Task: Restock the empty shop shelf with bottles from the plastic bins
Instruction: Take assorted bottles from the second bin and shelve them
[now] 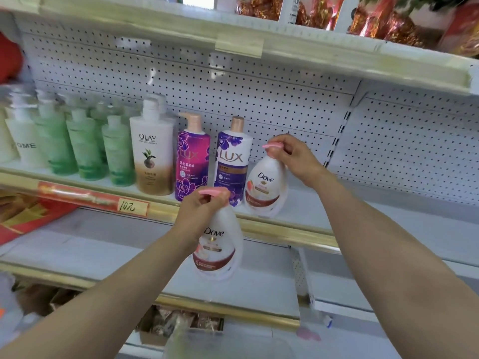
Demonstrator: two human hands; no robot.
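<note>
Since hands (198, 212) (293, 154) grip both bottles (217, 252) (267, 189), necks are hidden

A shop: pegboard shelves (324, 211), branded bottles (153, 151), handwritten price tag (132, 207)

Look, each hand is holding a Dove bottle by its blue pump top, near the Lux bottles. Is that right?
Not quite: the pump tops are pink, not blue. The head view shows the left hand and right hand each holding a Dove bottle by its top, near the Lux bottles.
</note>
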